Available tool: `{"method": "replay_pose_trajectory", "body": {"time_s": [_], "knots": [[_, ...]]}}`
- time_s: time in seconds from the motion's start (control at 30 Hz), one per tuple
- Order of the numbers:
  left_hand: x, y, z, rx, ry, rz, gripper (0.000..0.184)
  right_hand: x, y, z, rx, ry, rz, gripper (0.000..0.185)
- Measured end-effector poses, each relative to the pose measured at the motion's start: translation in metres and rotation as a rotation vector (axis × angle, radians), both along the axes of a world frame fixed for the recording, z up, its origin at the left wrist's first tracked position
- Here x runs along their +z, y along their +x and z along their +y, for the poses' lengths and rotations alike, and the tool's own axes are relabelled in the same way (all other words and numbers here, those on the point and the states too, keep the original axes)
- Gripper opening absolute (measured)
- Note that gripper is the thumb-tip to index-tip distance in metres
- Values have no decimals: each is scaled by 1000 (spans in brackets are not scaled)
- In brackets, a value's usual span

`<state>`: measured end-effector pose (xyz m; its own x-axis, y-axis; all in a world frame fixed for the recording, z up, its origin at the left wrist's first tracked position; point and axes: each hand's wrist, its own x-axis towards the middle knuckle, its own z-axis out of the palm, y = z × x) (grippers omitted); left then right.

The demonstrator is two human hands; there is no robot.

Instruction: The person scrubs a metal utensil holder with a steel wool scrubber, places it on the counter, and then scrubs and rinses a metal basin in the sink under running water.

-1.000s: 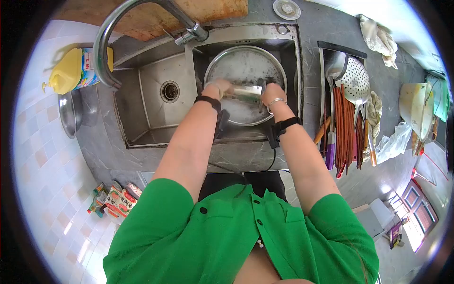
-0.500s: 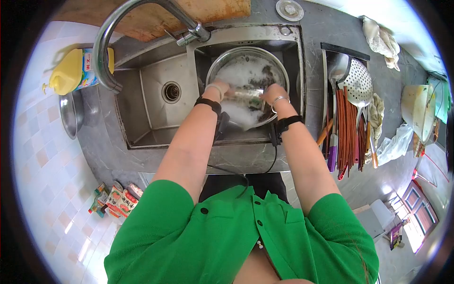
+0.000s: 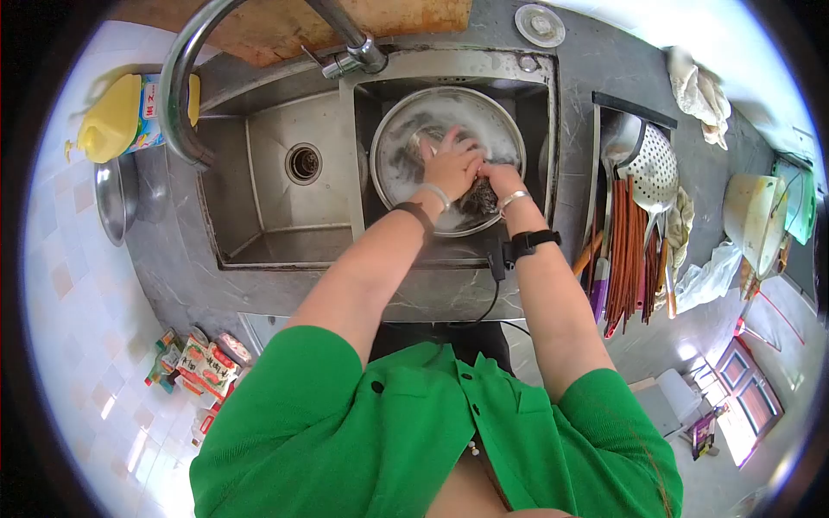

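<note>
A round steel basin (image 3: pixel 377 169) of foamy water sits in the right-hand sink bowl. Over it, my left hand (image 3: pixel 452 164) has its fingers spread, with the fingertips at a shiny metal edge in the foam; the rest of that piece is hidden. My right hand (image 3: pixel 501 180) is beside it, fingers curled and touching my left hand. Under the right fingers is a dark, mesh-like scouring pad (image 3: pixel 479 198), partly in the suds. Both wrists wear a dark strap and a bracelet.
The left sink bowl (image 3: pixel 298 203) has a drain, and a curved faucet (image 3: pixel 177 104) arches over it. A yellow jug (image 3: pixel 112 121) and a metal bowl (image 3: pixel 115 198) are at left. To the right, a holder carries chopsticks (image 3: pixel 630 250) and a perforated skimmer (image 3: pixel 652 164).
My left hand has moved right and up, from gripping a shiny metal piece to lying spread beside my right hand. The dark scouring pad now shows under my right hand.
</note>
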<state>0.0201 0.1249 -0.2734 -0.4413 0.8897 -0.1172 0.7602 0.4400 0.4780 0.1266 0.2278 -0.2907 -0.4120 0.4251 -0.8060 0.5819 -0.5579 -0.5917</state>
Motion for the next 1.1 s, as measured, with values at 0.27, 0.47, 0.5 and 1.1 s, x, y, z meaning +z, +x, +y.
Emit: {"method": "replay_pose_trajectory", "body": {"time_s": [0.27, 0.47, 0.5, 1.1], "knots": [[-14, -46, 28, 438, -355, 70, 24, -10, -8, 4, 133, 301, -274, 33], [-36, -49, 33, -34, -227, -34, 25, -28, 2, 5, 260, 506, -207, 24], [-35, -59, 30, 165, -322, -79, 25, 10, -3, 2, 241, 507, -281, 23], [-15, -55, -5, 1309, 595, -1999, 37, 98, 12, -42, 158, 800, 178, 20]]}}
